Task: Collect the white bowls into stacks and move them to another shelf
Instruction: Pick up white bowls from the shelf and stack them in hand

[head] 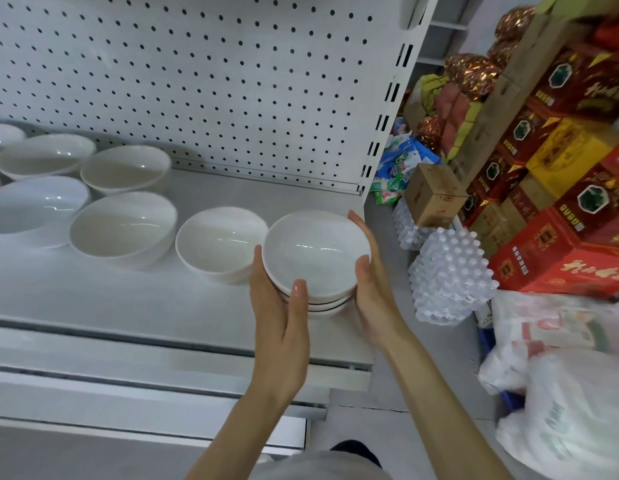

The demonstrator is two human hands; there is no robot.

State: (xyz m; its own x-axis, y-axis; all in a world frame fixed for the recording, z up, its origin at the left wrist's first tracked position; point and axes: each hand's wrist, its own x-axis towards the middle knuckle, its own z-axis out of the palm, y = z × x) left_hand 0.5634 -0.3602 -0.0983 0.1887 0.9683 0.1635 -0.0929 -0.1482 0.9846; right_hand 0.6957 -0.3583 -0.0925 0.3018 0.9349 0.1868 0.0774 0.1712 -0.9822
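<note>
Well left of the hands, several loose white bowls [122, 228] stand singly on the white shelf [162, 299], so the gathering step is in hand and far from done. Just left of the left hand, and nearly touching it, stands the nearest single bowl [219, 242], which looks like the next one to collect.

The left hand [280, 313] cups the near left side of the stack of white bowls [315, 251], with its thumb upright against the near rim. The right hand [374, 289] clasps the stack's right side, fingers curled round the far rim. The stack is held between the two palms at the shelf's right end. Whether it rests on the shelf or is lifted I cannot tell.

The next move probably calls for freeing one hand or carrying the stack over that neighbouring bowl, while keeping the rims level.
</note>
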